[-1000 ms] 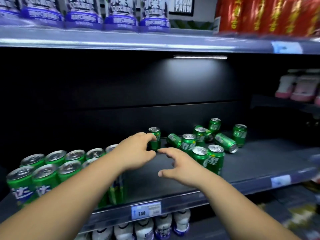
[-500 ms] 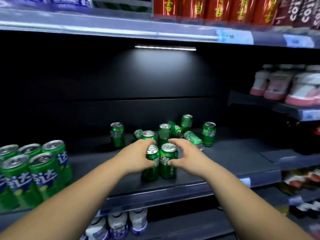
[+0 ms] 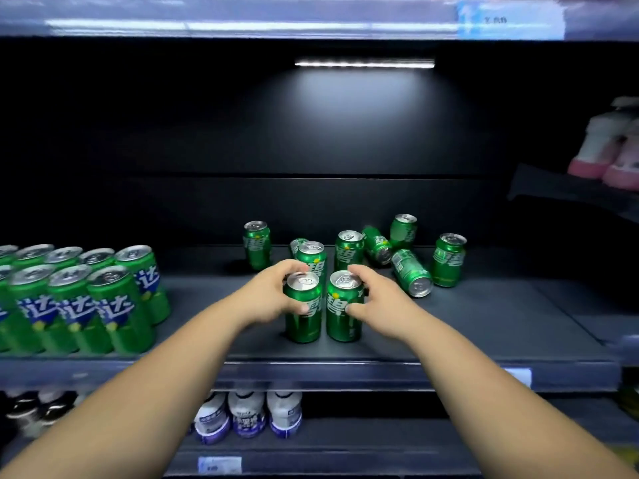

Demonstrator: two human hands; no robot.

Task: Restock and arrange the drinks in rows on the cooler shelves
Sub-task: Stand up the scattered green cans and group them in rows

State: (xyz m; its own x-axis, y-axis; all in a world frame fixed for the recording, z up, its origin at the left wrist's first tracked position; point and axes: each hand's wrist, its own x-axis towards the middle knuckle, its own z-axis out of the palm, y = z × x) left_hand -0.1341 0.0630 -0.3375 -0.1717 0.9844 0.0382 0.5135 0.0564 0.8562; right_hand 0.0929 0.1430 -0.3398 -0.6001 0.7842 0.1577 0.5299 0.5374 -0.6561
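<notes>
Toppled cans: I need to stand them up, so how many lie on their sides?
3. One can lies right of the right hand, another behind it, a third half hidden beyond the left hand. Others may be hidden.

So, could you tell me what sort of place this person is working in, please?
Most likely a shop's drinks cooler: dark shelf with a price tag on its front rail, a light strip overhead, and green cans in rows.

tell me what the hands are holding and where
The left hand grips the left green can by its upper side; right hand grips the right green can likewise.
</notes>
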